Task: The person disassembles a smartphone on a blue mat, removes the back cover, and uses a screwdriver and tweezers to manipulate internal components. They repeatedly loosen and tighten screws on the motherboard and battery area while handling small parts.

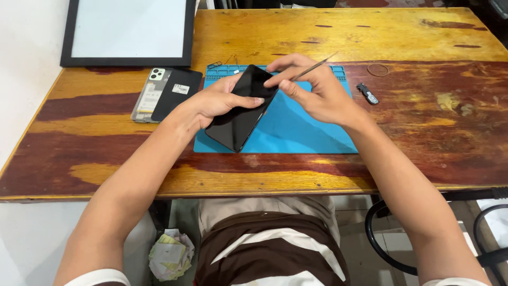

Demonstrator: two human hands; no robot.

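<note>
The black phone [242, 107] lies tilted over the blue mat [296, 127], its long axis running from the mat's near-left edge toward its far middle. The left hand [222, 98] clasps its upper half. The right hand [317, 90], meeting the top end from the right, pinches thin metal tweezers [313, 69].

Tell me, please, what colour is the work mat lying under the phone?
The rubber work mat is blue, seen best in the head view, under the black phone.
</note>
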